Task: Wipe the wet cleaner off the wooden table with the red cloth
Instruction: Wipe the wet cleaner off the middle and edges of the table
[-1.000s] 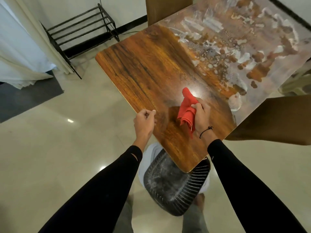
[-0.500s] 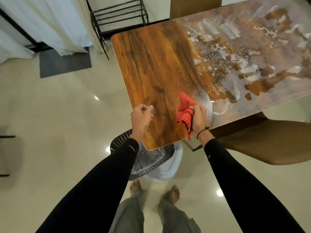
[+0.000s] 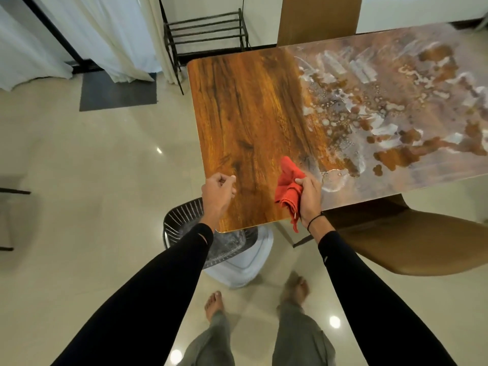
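The tabletop (image 3: 245, 107) fills the upper right. Cleaner (image 3: 396, 107) covers its right part; the left part is bare. The cloth (image 3: 287, 186), in the right hand (image 3: 310, 199), sits at the near edge, just left of the cleaner. The left hand (image 3: 217, 194) is at the near left corner. A basket (image 3: 182, 215) stands on the floor under that corner. A chair (image 3: 412, 241) lies right of the hands, another chair (image 3: 318, 19) behind the tabletop. A rack (image 3: 206, 30) stands far left of it, a mat (image 3: 118, 92) further left.
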Demonstrator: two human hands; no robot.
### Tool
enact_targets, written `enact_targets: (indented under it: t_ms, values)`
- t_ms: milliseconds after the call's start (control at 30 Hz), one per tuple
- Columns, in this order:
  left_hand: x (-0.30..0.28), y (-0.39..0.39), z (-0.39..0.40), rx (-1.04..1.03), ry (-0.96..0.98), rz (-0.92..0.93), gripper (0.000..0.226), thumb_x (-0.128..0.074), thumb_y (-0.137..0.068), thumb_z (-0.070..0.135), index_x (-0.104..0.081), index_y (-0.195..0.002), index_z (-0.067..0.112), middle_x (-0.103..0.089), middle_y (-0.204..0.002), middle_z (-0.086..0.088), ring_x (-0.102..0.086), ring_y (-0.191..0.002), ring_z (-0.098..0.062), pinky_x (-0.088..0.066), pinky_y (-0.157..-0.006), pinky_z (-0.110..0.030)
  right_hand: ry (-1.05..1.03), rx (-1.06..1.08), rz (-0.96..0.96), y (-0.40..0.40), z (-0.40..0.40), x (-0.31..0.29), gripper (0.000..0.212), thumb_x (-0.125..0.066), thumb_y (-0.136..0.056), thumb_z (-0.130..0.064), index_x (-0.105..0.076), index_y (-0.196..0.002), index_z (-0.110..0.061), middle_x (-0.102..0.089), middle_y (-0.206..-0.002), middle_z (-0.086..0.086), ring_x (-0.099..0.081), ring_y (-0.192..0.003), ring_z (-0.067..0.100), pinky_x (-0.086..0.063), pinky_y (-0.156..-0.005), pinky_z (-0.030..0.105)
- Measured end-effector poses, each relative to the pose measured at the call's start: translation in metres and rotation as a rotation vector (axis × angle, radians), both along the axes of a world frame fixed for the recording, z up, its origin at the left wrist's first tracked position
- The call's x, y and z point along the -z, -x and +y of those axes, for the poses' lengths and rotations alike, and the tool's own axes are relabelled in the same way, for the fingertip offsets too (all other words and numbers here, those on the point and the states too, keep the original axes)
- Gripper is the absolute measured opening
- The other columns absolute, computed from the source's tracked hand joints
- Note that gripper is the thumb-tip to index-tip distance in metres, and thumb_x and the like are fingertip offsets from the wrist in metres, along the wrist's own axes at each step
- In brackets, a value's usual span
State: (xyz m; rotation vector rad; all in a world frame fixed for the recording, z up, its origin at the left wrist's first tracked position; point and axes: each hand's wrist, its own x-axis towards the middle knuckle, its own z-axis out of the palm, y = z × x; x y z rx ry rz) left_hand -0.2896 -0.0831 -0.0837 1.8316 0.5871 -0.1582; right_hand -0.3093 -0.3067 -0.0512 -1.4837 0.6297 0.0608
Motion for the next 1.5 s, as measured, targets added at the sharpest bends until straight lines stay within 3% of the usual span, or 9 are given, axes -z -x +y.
enact_targets:
  t_ms: [67, 200, 367, 567, 667, 867, 1033, 1300, 1500]
  values:
    - [0.0, 0.001, -0.018, -0.001, 0.013, 0.0, 0.02, -0.07, -0.107, 0.023, -0.074, -0.09, 0.015, -0.072, -0.068, 0.002, -0.069, -0.066, -0.011, -0.064, -0.086, -0.043, 0.021, -0.038, 0.016, -0.004, -0.02, 0.001, 0.03, -0.051, -0.107, -0.003, -0.072, -0.106, -0.025, -0.07, -0.105, 0.008, -0.066, -0.095, 0.031, -0.057, -0.085, 0.042]
    - [0.0, 0.003, -0.062, 0.001, -0.044, 0.012, 0.023, -0.067, -0.108, 0.032, -0.075, -0.094, 0.016, -0.076, -0.07, 0.003, -0.069, -0.063, -0.002, -0.053, -0.068, -0.014, -0.052, -0.09, 0.024, -0.02, -0.072, 0.006, 0.024, -0.049, -0.107, -0.004, -0.069, -0.113, -0.016, -0.064, -0.108, 0.014, -0.062, -0.08, 0.021, -0.053, -0.068, 0.031]
    - [0.005, -0.006, -0.137, -0.144, -0.009, 0.067, 0.024, -0.067, -0.108, 0.024, -0.074, -0.098, 0.003, -0.074, -0.074, -0.005, -0.069, -0.07, -0.015, -0.062, -0.088, -0.042, -0.12, -0.188, 0.061, -0.039, -0.149, 0.014, 0.025, -0.045, -0.11, -0.003, -0.066, -0.108, -0.018, -0.068, -0.092, 0.005, -0.067, -0.06, 0.014, -0.057, -0.052, 0.025]
    - [0.012, -0.012, -0.199, -0.141, -0.051, 0.048, 0.018, -0.07, -0.108, 0.022, -0.075, -0.099, 0.008, -0.075, -0.076, -0.004, -0.071, -0.07, -0.014, -0.067, -0.088, -0.049, -0.055, -0.228, 0.066, -0.067, -0.223, 0.026, 0.023, -0.043, -0.108, -0.003, -0.06, -0.122, -0.009, -0.061, -0.098, 0.004, -0.062, -0.072, 0.019, -0.057, -0.057, 0.023]
    - [0.016, -0.008, -0.195, -0.178, -0.087, 0.072, 0.018, -0.069, -0.108, 0.023, -0.075, -0.102, 0.007, -0.075, -0.08, -0.004, -0.072, -0.074, -0.016, -0.066, -0.091, -0.049, -0.004, -0.247, 0.021, -0.077, -0.23, 0.035, 0.041, -0.048, -0.101, -0.012, -0.059, -0.14, -0.003, -0.061, -0.102, 0.003, -0.066, -0.068, 0.002, -0.058, -0.06, 0.022]
    - [0.028, -0.024, -0.171, -0.244, -0.162, 0.037, 0.017, -0.063, -0.11, 0.026, -0.071, -0.098, 0.015, -0.075, -0.088, -0.005, -0.073, -0.087, -0.023, -0.064, -0.094, -0.051, 0.244, -0.393, -0.087, -0.093, -0.213, 0.043, 0.067, -0.045, -0.098, -0.023, -0.05, -0.163, -0.008, -0.058, -0.148, 0.023, -0.061, -0.12, 0.036, -0.055, -0.107, 0.058]
    - [0.035, -0.054, -0.162, -0.151, -0.347, -0.026, 0.014, -0.06, -0.111, 0.027, -0.071, -0.111, 0.019, -0.071, -0.109, 0.001, -0.069, -0.1, -0.018, -0.061, -0.096, -0.045, 0.609, -0.63, -0.185, -0.107, -0.192, 0.061, 0.067, -0.042, -0.107, -0.023, -0.035, -0.174, -0.018, -0.03, -0.18, 0.011, -0.028, -0.166, 0.031, -0.022, -0.138, 0.055]
    - [0.067, -0.088, -0.151, 0.167, -0.625, -0.201, 0.032, -0.057, -0.11, 0.021, -0.063, -0.141, 0.016, -0.057, -0.143, -0.006, -0.055, -0.13, -0.023, -0.049, -0.111, -0.045, 1.255, -0.821, -0.172, -0.155, -0.167, 0.11, 0.071, -0.039, -0.113, -0.024, -0.013, -0.179, -0.016, -0.004, -0.185, 0.021, 0.003, -0.172, 0.043, -0.006, -0.14, 0.06]
    - [0.093, -0.091, -0.15, 0.303, -0.735, -0.185, 0.042, -0.05, -0.114, 0.03, -0.055, -0.154, 0.018, -0.048, -0.16, -0.007, -0.045, -0.149, -0.026, -0.036, -0.123, -0.048, 1.312, -0.693, -0.113, -0.184, -0.164, 0.119, 0.072, -0.033, -0.112, -0.033, -0.012, -0.179, -0.021, -0.002, -0.186, 0.016, 0.001, -0.173, 0.04, -0.004, -0.14, 0.057]
